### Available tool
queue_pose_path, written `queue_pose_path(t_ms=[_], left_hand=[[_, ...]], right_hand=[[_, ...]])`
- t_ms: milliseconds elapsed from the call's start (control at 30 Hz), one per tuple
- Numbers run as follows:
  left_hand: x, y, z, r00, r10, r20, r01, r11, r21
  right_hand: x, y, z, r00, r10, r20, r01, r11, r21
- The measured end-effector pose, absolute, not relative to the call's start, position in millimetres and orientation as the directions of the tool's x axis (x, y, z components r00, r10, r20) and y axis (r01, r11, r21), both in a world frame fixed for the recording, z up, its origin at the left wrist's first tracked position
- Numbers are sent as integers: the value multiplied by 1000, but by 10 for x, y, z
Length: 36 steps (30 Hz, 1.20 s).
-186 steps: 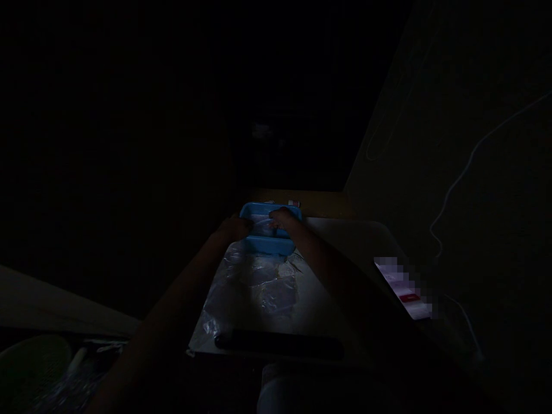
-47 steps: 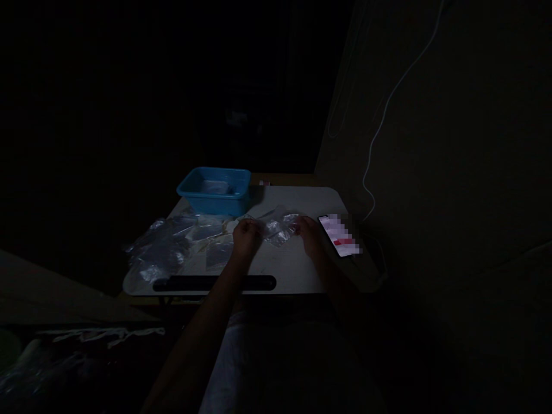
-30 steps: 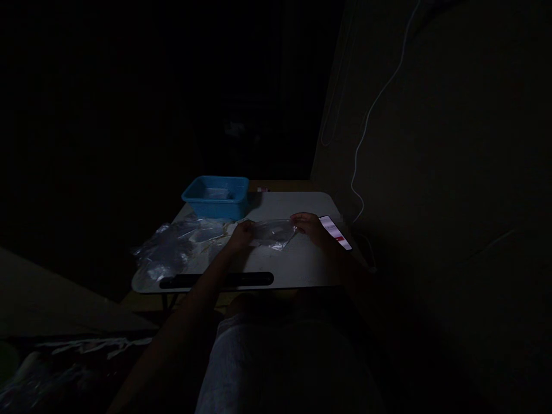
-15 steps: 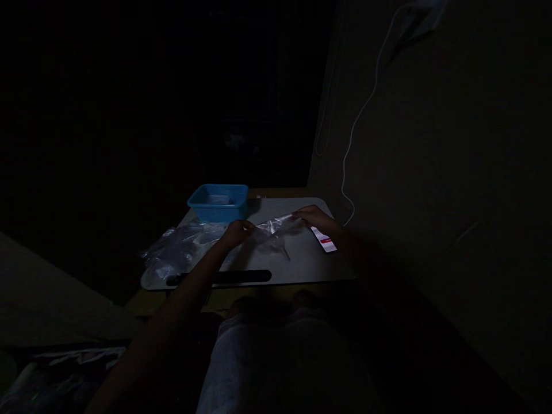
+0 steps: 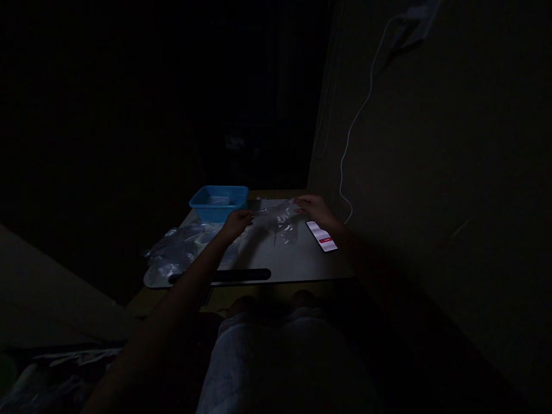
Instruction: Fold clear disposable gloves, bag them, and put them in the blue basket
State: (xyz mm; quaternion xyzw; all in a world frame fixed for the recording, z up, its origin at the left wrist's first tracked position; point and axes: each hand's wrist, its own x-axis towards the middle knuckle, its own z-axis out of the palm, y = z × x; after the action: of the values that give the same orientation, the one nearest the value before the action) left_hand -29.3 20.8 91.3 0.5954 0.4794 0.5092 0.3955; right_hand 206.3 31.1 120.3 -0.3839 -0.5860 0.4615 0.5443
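The room is very dark. A clear plastic bag [image 5: 276, 215] hangs stretched between my two hands above a small pale table [image 5: 293, 259]. My left hand [image 5: 236, 221] pinches its left end. My right hand [image 5: 311, 206] pinches its right end, near the table's far side. A blue plastic tub [image 5: 218, 201] stands at the far left corner of the table, just beyond my left hand.
A heap of clear plastic bags [image 5: 181, 253] lies on the table's left part. A lit phone [image 5: 321, 236] lies at the right. A dark bar [image 5: 219, 276] runs along the near edge. A white cable [image 5: 357, 121] hangs on the right wall.
Both hands took a bag from the tub, brought it to the table's middle, and have now lifted it higher and farther from me, stretched between them.
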Motion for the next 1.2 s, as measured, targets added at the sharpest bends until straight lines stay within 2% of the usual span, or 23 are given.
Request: queue_pose_path(t_ms=[133,333,467,600,733,833,933,1033,1200], left_hand=[[-363,167,798,83,919,386,257,-394,883],[-465,15,297,242,915,322,500,-402,767],[-491,18,74,393,870,299,543,-482,688],[-498,57,16,375,876,304,555,-474,683],[-446,64,22,358,885,297,619,-463,634],[-380,63,24,368,882,295,695,-471,543],[-340,79,-9,417,865,279,786,-497,368],[-339,95,-52,430,867,253,832,-489,262],[-332,49,9,417,857,303,784,-508,357]], right_hand=[[2153,188,1092,-159,909,386,-51,383,-922],[2332,44,478,-345,858,380,197,462,-865],[2368,-3,125,-463,772,435,342,608,-716],[2342,-74,37,-550,705,447,456,703,-546],[2284,-152,53,-636,634,441,486,772,-409],[2255,-221,64,-674,610,416,518,792,-321],[2263,-292,81,-694,608,385,553,793,-255],[2303,-335,107,-700,606,378,562,794,-233],[2335,-278,135,-652,665,364,583,747,-319]])
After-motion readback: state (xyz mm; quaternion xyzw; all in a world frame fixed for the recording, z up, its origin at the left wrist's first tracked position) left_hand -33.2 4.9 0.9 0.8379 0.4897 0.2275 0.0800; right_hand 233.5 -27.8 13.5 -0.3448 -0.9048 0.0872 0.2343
